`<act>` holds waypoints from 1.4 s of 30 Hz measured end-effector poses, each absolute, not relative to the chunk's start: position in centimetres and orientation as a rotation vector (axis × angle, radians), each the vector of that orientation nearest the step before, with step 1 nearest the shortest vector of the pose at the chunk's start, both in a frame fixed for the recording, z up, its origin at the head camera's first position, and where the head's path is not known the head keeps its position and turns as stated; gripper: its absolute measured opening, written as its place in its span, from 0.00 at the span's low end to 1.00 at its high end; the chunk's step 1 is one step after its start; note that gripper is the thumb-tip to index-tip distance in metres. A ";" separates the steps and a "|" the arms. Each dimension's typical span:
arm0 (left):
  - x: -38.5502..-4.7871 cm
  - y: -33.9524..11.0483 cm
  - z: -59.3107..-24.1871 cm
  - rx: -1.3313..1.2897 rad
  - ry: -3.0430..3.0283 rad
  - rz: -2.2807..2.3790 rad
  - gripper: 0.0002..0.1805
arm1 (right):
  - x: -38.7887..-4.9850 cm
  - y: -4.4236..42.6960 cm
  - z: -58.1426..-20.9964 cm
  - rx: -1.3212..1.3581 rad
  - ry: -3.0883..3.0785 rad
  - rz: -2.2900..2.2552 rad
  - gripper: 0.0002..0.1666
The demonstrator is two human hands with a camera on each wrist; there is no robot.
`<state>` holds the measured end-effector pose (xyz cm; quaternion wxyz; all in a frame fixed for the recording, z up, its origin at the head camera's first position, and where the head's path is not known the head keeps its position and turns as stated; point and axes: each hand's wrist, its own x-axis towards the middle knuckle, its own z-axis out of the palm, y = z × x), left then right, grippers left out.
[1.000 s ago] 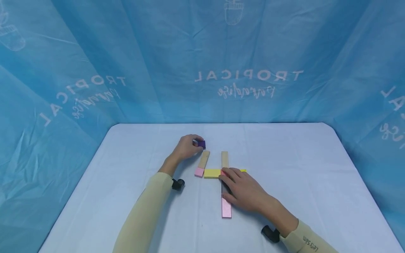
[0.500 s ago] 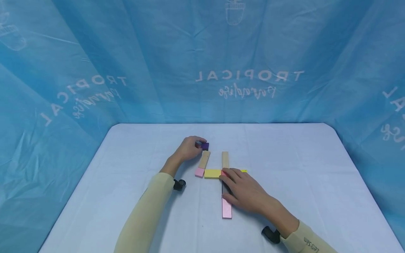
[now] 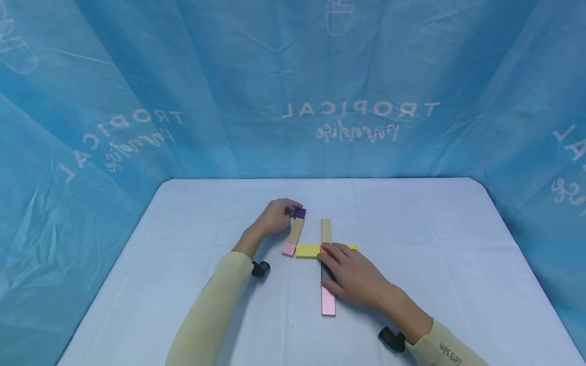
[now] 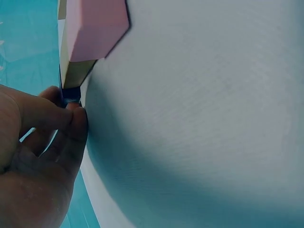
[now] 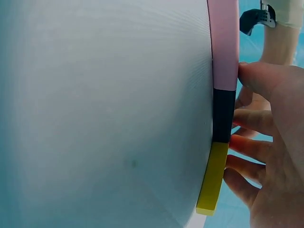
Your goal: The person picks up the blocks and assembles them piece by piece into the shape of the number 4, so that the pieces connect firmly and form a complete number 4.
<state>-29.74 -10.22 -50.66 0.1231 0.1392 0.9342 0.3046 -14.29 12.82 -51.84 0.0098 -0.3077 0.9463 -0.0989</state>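
Observation:
At the far end of a plain wooden block (image 3: 296,232), my left hand (image 3: 276,216) pinches a small purple block (image 3: 299,213) between thumb and fingers. In the left wrist view the purple block (image 4: 72,93) is mostly hidden by fingertips. A pink block (image 3: 289,249) adjoins the wooden block's near end. My right hand (image 3: 353,274) rests over a cross-shaped row of blocks, fingers lightly bent. Beneath and around it are a yellow block (image 3: 308,251), a dark block (image 5: 223,115), a partly covered red block and a long pink block (image 3: 328,302).
A second plain wooden block (image 3: 325,231) extends away from the cross. All the blocks lie flat on a white-covered table (image 3: 412,223). Blue printed curtains (image 3: 256,76) enclose the table's back and sides. A small black camera (image 3: 261,269) sits on the left wrist.
My left hand has moved slightly right and nearer with the purple block, which now meets the wooden block's far end. My right hand has stayed in place.

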 end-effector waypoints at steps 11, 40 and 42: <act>-29.8 -9.7 -50.5 0.457 2.706 0.889 0.27 | -14.3 12.8 -51.8 -0.952 2.956 -0.297 0.39; -29.2 -10.5 -50.5 0.432 2.804 0.914 0.20 | -14.4 12.6 -51.6 -0.937 2.936 -0.282 0.38; -29.0 -10.7 -50.4 0.423 2.836 0.923 0.19 | -14.4 12.6 -51.7 -0.939 2.942 -0.274 0.39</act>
